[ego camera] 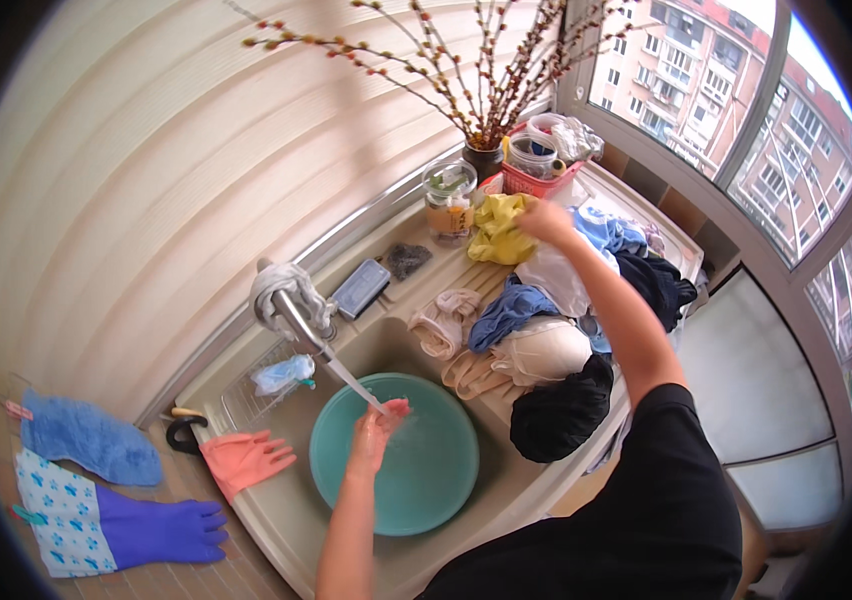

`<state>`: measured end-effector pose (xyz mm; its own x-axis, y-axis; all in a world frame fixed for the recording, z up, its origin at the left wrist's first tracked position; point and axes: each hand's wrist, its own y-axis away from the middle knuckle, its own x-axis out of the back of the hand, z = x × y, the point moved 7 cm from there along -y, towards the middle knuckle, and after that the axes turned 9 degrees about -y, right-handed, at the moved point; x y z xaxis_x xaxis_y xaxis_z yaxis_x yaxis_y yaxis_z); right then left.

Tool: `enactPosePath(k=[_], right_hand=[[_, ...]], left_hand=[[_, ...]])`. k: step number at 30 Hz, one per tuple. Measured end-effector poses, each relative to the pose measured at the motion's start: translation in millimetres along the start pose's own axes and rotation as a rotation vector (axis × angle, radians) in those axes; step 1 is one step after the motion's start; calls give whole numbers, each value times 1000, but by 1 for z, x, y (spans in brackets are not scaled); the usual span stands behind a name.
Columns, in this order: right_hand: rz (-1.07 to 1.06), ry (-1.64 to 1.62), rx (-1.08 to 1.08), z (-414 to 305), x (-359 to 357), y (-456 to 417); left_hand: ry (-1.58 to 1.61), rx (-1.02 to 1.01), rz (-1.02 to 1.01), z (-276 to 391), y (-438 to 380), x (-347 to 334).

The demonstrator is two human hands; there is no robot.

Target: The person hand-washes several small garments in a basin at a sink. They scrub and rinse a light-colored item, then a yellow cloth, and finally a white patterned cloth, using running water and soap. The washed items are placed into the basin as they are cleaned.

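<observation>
Water runs from the faucet (304,328) onto my left hand (378,431), which is held palm up, fingers apart and holding nothing, over a green plastic basin (426,491) in the sink. My right hand (546,221) reaches to the far end of the drainboard and touches a yellow cloth (502,231); it is blurred, and whether the fingers grip the cloth is unclear. Beside it lies a pile of clothes: a white cloth (557,276), a blue garment (512,311), a beige bra (546,349) and a black garment (562,412).
A clear plastic jar (450,206), a vase (483,161) with budded branches and a pink basket (538,180) stand at the back. A soap box (362,287) and a dark scouring pad (408,260) lie behind the sink. Pink (246,461) and purple (159,525) rubber gloves are at left.
</observation>
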<state>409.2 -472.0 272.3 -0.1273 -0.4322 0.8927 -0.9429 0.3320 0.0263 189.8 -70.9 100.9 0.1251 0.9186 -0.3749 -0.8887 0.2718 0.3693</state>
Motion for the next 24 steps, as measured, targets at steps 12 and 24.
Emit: enactPosePath(k=[12,24], right_hand=[[-812,-1794,885,-230,204,246],[-969,-522,355,-133,-240,279]], left_hand=[[202,59,-55,-12,22,-46],[-684,142,421,-75,123,120]])
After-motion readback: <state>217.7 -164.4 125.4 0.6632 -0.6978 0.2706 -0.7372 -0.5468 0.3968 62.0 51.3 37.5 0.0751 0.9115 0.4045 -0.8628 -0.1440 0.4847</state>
